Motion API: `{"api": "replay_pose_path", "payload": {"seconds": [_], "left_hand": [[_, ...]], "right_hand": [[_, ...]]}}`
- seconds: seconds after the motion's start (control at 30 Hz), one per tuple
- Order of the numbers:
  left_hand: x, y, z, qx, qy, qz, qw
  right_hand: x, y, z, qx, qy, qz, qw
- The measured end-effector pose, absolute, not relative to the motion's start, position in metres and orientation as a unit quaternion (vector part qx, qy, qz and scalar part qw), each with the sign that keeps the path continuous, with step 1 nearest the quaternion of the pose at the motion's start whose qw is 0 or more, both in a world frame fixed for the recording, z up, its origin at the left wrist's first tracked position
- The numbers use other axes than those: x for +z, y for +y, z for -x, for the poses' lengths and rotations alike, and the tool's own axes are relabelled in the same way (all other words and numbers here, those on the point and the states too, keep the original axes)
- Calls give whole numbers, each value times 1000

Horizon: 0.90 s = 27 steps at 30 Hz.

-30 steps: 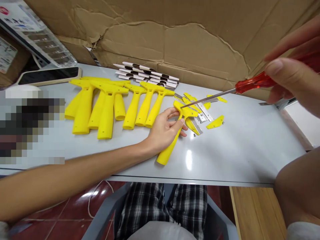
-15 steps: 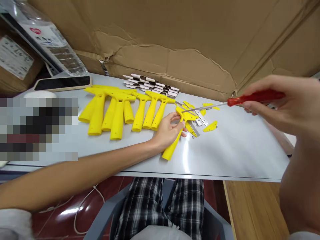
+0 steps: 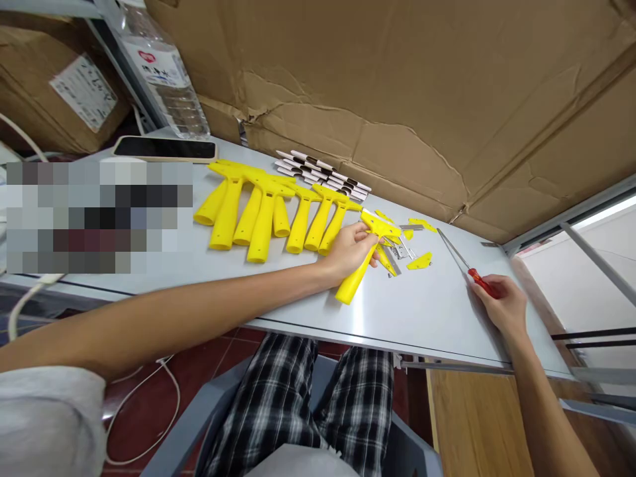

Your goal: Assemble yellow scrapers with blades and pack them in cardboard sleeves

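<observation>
My left hand is closed around a yellow scraper handle, near its T-shaped head. The handle tilts, its hollow end toward me. Over at the right, my right hand grips a screwdriver by its red handle. The screwdriver's long metal shaft points away to the left, low over the table or on it; I cannot tell which. Just beyond the held scraper lie loose yellow plastic plates and thin metal blades. More yellow scraper handles lie in a row left of my left hand.
White-and-black strips are stacked by the cardboard behind the table. A phone and a water bottle are at the back left. Part of the left side is blurred out. A metal frame stands at the right.
My right hand has drawn the screwdriver away from the scraper's head and lowered it to the right side of the table. My left hand still holds the scraper handle. The view has shifted.
</observation>
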State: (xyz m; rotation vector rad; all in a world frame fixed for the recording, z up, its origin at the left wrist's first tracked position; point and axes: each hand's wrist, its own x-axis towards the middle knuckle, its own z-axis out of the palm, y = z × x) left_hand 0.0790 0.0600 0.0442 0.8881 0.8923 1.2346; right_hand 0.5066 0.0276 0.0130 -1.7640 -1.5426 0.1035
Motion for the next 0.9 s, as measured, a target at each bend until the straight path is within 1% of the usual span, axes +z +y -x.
{"api": "replay_pose_path", "payload": {"seconds": [0.1, 0.17, 0.23, 0.33, 0.47, 0.7, 0.9], "left_hand": [[46, 64, -78, 542, 400, -376, 636], [47, 66, -77, 541, 404, -370, 638], [48, 66, -76, 538, 406, -368, 640], [50, 64, -75, 532, 406, -372, 643], [55, 61, -73, 525, 414, -378, 641], [64, 62, -68, 523, 416, -386, 636], [63, 67, -67, 534, 414, -381, 631]], "right_hand": [[25, 42, -490, -7, -735, 625, 263], [38, 57, -468, -43, -767, 592, 243], [53, 75, -437, -53, -782, 567, 251], [69, 106, -382, -30, -805, 526, 273], [66, 137, -327, 24, -821, 491, 291], [39, 129, -318, 52, -827, 482, 285], [45, 111, -310, 102, -812, 482, 312]]}}
